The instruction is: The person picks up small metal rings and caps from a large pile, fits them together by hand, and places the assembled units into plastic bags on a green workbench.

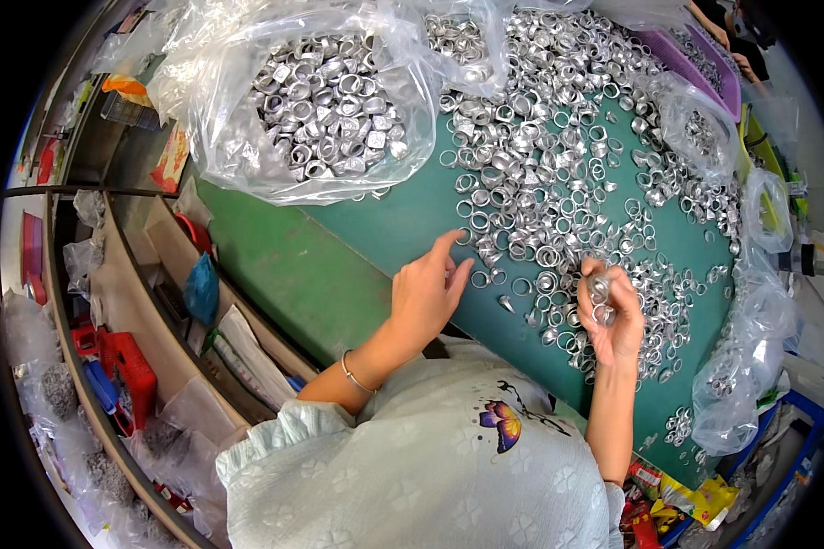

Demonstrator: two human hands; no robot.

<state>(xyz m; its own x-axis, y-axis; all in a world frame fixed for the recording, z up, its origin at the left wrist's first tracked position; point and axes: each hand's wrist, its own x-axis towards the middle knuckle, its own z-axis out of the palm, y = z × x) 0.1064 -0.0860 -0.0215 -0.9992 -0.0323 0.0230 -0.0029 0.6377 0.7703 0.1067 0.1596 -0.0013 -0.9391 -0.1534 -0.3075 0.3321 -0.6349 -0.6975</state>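
Note:
A wide spread of silver metal rings (522,197) lies across the dark green mat (334,220). My left hand (423,291) is at the near left edge of the spread, thumb and index finger apart. The index fingertip is by a ring, and I cannot tell if it touches it. Curled over the right part of the spread, palm up, my right hand (616,316) holds a few silver rings (601,291) in its fingers; how many is unclear. To the far left, a big clear plastic bag (247,169) lies open, filled with chunkier silver rings (330,110).
Clear bags (731,403) line the mat's right edge, with a purple basket (719,73) at the far right. At left are wooden shelves (142,302) holding a red tool-like object (128,371) and a blue bag (201,288). Colourful packets (696,499) lie below right.

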